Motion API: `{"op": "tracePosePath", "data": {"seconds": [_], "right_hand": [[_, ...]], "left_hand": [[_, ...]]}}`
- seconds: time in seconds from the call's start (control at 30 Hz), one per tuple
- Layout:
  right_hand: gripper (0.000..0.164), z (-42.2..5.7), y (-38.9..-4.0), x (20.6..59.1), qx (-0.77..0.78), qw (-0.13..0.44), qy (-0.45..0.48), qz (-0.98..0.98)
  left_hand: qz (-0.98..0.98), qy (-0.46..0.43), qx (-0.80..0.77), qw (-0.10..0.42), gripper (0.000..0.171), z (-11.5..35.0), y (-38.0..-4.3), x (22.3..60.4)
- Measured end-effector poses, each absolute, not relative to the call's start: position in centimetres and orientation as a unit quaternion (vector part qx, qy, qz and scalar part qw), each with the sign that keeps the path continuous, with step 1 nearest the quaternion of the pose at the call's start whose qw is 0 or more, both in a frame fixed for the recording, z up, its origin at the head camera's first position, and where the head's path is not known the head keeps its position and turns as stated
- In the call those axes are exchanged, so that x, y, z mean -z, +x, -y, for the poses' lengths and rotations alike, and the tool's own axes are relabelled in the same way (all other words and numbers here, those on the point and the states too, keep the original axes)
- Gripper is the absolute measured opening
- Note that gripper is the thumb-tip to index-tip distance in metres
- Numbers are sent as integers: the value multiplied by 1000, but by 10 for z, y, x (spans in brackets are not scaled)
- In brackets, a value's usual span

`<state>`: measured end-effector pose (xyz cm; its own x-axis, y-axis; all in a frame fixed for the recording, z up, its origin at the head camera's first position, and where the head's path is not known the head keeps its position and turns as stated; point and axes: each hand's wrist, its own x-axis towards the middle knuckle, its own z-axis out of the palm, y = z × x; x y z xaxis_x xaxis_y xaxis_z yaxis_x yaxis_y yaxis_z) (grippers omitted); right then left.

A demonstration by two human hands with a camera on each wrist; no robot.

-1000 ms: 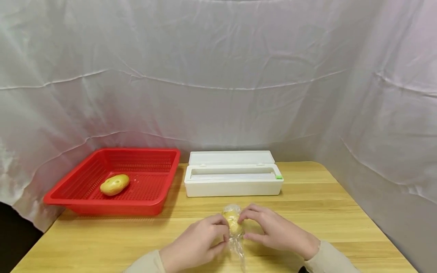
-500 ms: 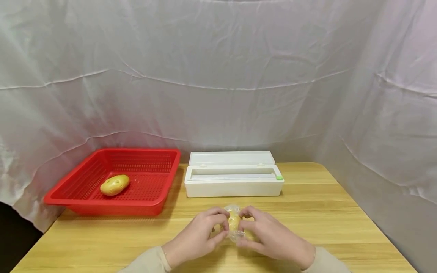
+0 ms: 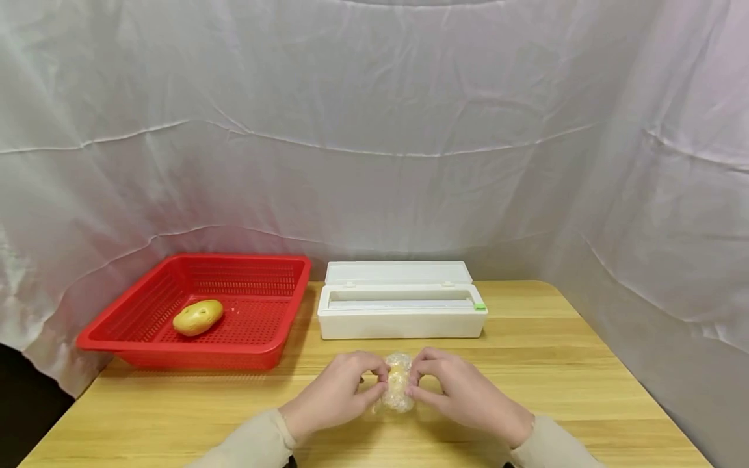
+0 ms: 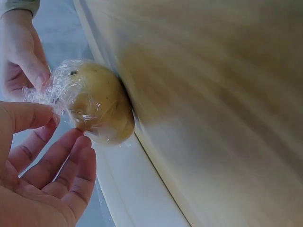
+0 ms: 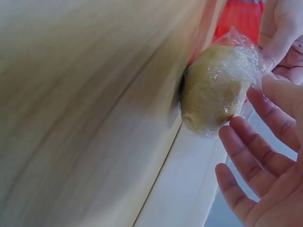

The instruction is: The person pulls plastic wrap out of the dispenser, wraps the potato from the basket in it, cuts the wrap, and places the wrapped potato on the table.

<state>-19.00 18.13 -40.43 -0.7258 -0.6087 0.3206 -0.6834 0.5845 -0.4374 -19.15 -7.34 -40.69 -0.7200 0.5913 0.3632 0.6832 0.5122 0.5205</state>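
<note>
A potato [image 4: 106,101] wrapped in crinkled cling film [image 5: 236,61] rests on the table between both hands. In the head view the wrapped potato [image 3: 399,383] stands lengthwise, with bunched film over its top. My left hand [image 3: 336,395] pinches the film between thumb and forefinger at the left side; its other fingers lie beside the potato in the left wrist view. Opposite it, my right hand [image 3: 468,398] pinches the film at the right side. Its remaining fingers [image 5: 251,156] are spread along the potato.
A red plastic basket [image 3: 199,348] at the left holds another potato [image 3: 197,317], with no film seen on it. Behind the hands stands a white cling film dispenser [image 3: 402,325], its lid [image 3: 398,272] raised. Grey cloth [image 3: 374,195] hangs around the wooden table [image 3: 573,390].
The loose film tail that trailed toward the person has been folded up over the potato. Both hands have closed in from a looser hold to pinch the film at either side.
</note>
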Motion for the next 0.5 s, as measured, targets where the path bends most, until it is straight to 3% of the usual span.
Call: {"op": "tracePosePath", "data": {"seconds": [0.4,0.5], "right_hand": [[14,-176,-203,406,-315,58,336,886],[14,-176,-204,408,-317,54,334,886]], "left_hand": [[860,-368,352,41,10,74,-204,407],[850,-410,330,23,22,81,-204,406]]}}
